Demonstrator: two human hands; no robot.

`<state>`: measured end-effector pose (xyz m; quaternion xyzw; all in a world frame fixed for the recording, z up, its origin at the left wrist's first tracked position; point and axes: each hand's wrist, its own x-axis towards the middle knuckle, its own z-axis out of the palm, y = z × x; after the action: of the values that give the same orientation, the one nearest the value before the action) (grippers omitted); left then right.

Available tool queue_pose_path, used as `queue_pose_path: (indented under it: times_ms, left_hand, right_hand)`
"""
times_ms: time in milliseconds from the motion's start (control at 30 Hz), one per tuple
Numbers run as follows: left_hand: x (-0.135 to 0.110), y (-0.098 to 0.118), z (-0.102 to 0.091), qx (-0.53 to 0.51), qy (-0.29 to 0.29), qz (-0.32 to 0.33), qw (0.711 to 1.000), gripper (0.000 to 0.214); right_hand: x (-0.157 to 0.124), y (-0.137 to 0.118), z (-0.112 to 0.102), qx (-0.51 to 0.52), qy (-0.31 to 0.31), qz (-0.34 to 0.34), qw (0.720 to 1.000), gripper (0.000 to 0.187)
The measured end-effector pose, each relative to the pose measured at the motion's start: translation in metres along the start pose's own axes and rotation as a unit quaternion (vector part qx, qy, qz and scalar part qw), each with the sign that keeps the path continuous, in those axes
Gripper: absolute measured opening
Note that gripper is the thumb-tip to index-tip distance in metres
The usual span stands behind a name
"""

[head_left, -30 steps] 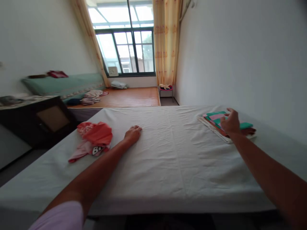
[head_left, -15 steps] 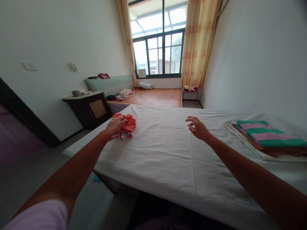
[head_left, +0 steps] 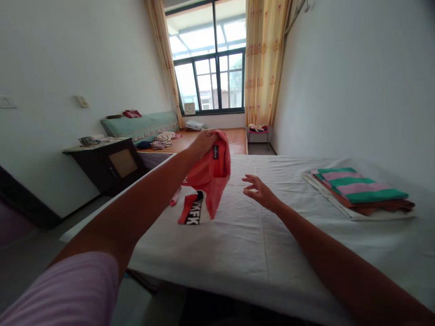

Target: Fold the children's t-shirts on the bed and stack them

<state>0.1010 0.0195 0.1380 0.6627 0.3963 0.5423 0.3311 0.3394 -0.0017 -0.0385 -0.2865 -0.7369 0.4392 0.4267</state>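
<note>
My left hand (head_left: 205, 141) grips a coral-red shirt (head_left: 217, 185) by its upper edge and holds it up above the white-covered table (head_left: 238, 253). The shirt hangs down in loose folds, with a dark neck label and a black-and-white lettered band showing near its bottom. Part of it is hidden behind my left forearm. To the right of the shirt, my right hand (head_left: 260, 192) is held over the white cloth with its fingers apart, touching nothing.
A stack of folded clothes (head_left: 360, 190), green-and-pink striped on top, lies at the table's right. Beyond the table are a bed (head_left: 224, 136) with several clothes, a dark cabinet (head_left: 118, 163) at the left and a small pink stool (head_left: 258, 131).
My left hand has lifted the bunched shirt off the table and moved it rightward, so it now hangs unfolded. My right hand stays empty, and the view has shifted slightly right.
</note>
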Motion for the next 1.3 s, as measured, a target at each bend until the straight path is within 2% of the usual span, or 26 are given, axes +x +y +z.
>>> queue_pose_path:
  times_ms: [67, 133, 200, 267, 367, 467, 567, 633, 667, 767, 833, 900, 967, 1033, 1100, 1167, 1233, 1300]
  left_hand:
    - [0.0, -0.005, 0.031, -0.063, -0.041, -0.036, 0.996, 0.014]
    - [-0.003, -0.019, 0.052, -0.091, -0.079, -0.066, 0.991, 0.026]
    - [-0.007, -0.039, 0.058, -0.079, -0.103, -0.079, 0.988, 0.039]
    - [-0.01, -0.059, 0.05, -0.027, -0.094, -0.089, 0.991, 0.049]
    - [-0.018, -0.085, 0.02, 0.118, -0.047, -0.104, 0.986, 0.049]
    - [-0.031, -0.108, -0.01, 0.27, -0.058, -0.105, 0.955, 0.036]
    - [-0.051, -0.128, -0.018, 0.329, -0.095, -0.107, 0.933, 0.027]
    - [-0.066, -0.137, -0.006, 0.312, -0.139, -0.098, 0.935, 0.029]
    - [-0.074, -0.139, 0.003, 0.294, -0.167, -0.084, 0.937, 0.032]
    - [-0.091, -0.137, 0.037, 0.265, -0.248, -0.012, 0.932, 0.037]
    - [-0.097, -0.132, 0.055, 0.294, -0.259, 0.027, 0.92, 0.032]
    - [-0.097, -0.129, 0.062, 0.356, -0.222, 0.046, 0.907, 0.02]
    - [-0.093, -0.129, 0.056, 0.437, -0.157, 0.047, 0.885, 0.015]
    - [-0.089, -0.133, 0.04, 0.521, -0.108, 0.035, 0.846, 0.024]
    - [-0.086, -0.139, 0.02, 0.588, -0.087, 0.009, 0.804, 0.034]
    - [-0.084, -0.146, 0.0, 0.624, -0.089, -0.022, 0.776, 0.027]
    - [-0.081, -0.15, -0.018, 0.63, -0.088, -0.053, 0.769, 0.018]
    - [-0.074, -0.148, -0.034, 0.608, -0.059, -0.081, 0.787, 0.019]
  right_hand:
    - [-0.003, -0.01, 0.0, 0.077, -0.029, 0.009, 0.997, 0.069]
    - [-0.003, -0.011, -0.003, 0.125, -0.033, 0.042, 0.991, 0.061]
    - [0.0, -0.003, -0.013, 0.139, 0.022, 0.074, 0.987, 0.047]
    - [0.005, 0.013, -0.031, 0.149, 0.122, 0.103, 0.976, 0.036]
    - [0.009, 0.041, -0.07, 0.126, 0.269, 0.137, 0.945, 0.023]
    - [0.005, 0.064, -0.109, -0.002, 0.331, 0.146, 0.932, 0.023]
    - [-0.002, 0.071, -0.13, -0.151, 0.348, 0.132, 0.916, 0.023]
    - [-0.005, 0.063, -0.129, -0.178, 0.322, 0.143, 0.919, 0.025]
    - [-0.006, 0.055, -0.125, -0.154, 0.292, 0.152, 0.932, 0.025]
    - [-0.009, 0.019, -0.113, 0.013, 0.126, 0.148, 0.981, 0.028]
    - [-0.015, -0.003, -0.114, 0.103, 0.007, 0.127, 0.986, 0.032]
    - [-0.023, -0.016, -0.124, 0.136, -0.032, 0.106, 0.984, 0.032]
    - [-0.032, -0.016, -0.14, 0.147, -0.006, 0.087, 0.985, 0.029]
    - [-0.038, -0.008, -0.157, 0.148, 0.044, 0.065, 0.986, 0.03]
    - [-0.04, 0.002, -0.168, 0.139, 0.114, 0.037, 0.983, 0.03]
    - [-0.038, 0.009, -0.172, 0.114, 0.185, 0.013, 0.976, 0.033]
    - [-0.034, 0.01, -0.171, 0.085, 0.223, 0.003, 0.971, 0.039]
    - [-0.03, 0.009, -0.169, 0.08, 0.242, -0.005, 0.967, 0.041]
